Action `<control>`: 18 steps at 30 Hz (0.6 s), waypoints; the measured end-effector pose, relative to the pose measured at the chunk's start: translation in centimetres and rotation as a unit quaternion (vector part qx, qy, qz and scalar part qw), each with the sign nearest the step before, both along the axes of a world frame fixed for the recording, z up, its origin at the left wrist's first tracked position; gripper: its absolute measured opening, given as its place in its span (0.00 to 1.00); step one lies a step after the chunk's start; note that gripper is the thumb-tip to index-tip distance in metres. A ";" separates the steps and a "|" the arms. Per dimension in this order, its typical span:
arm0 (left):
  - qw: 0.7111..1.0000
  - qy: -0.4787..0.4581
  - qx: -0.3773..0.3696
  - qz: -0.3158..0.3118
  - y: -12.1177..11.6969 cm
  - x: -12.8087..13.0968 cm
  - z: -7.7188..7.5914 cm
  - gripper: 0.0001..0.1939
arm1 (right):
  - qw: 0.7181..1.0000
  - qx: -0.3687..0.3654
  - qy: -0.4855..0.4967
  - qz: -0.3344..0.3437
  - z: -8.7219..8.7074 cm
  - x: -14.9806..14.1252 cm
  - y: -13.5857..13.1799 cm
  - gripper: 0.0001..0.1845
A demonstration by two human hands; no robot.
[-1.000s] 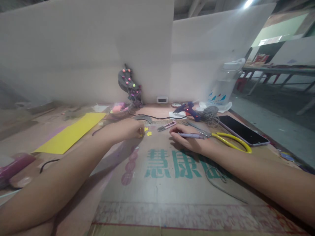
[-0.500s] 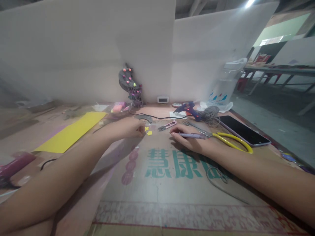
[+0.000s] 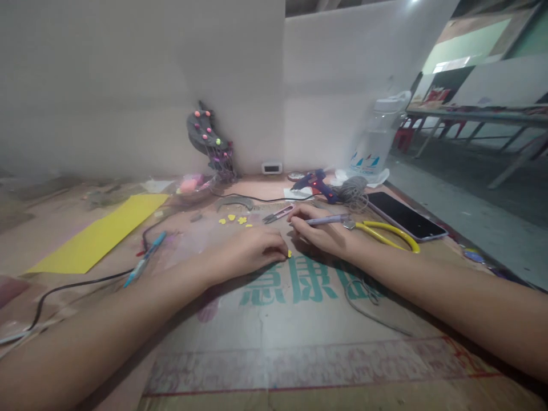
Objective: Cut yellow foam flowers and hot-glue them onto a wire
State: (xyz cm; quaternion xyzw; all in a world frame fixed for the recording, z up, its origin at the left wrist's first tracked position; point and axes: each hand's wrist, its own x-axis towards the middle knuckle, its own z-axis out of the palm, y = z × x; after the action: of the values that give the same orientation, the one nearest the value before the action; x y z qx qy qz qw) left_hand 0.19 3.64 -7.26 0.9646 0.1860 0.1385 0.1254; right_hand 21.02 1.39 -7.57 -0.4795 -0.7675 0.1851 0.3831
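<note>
My left hand (image 3: 254, 248) is closed in a pinch over the printed board, with a small yellow paper flower (image 3: 290, 254) showing at its fingertips. Slightly farther right, my right hand (image 3: 314, 228) grips a purple pen (image 3: 327, 220), its tip toward my left hand. Behind my left hand lie several more yellow cutouts (image 3: 242, 220), one partly hidden by the hand. A pair of pink-handled thread snips (image 3: 278, 214) rests just beyond the right fingertips. Large yellow-handled scissors (image 3: 387, 233) are partly covered by my right hand.
A yellow sheet (image 3: 100, 234) and a blue pen (image 3: 145, 258) are on the left. At the back stand a grey moon-shaped ornament (image 3: 208, 134), a glue gun (image 3: 314, 182) with its cord, grey yarn (image 3: 351, 191) and a bottle (image 3: 377, 137). A phone (image 3: 405, 216) lies right.
My left hand has moved right and nearer me, from beside the cutouts to near the pen tip, bringing a yellow flower. More cutouts show behind it. The view has shifted right.
</note>
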 end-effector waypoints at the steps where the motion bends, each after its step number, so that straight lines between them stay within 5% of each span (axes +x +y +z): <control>1: 1.000 0.002 -0.001 -0.005 0.3 -0.2 0.0 0.07 | 1.000 -0.014 0.012 0.001 0.0 0.0 -0.1 0.08; 6: 0.998 -0.003 0.040 0.038 1.3 -1.1 0.3 0.07 | 0.991 -0.103 0.066 0.047 0.1 -0.2 -0.5 0.05; 10: 0.998 0.004 0.060 0.004 1.1 -1.3 0.1 0.08 | 0.980 -0.171 0.084 0.062 0.2 -0.3 -0.7 0.04; 18: 0.994 0.034 0.103 -0.018 0.9 -1.2 0.0 0.12 | 0.989 -0.144 0.004 0.023 0.6 -0.8 -1.1 0.12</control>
State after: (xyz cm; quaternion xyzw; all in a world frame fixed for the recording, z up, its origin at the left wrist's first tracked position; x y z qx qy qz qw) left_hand -0.99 4.54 -7.28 0.9798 0.1574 0.1216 0.0212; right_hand 20.26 0.28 -6.97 -0.5114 -0.7420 0.3039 0.3090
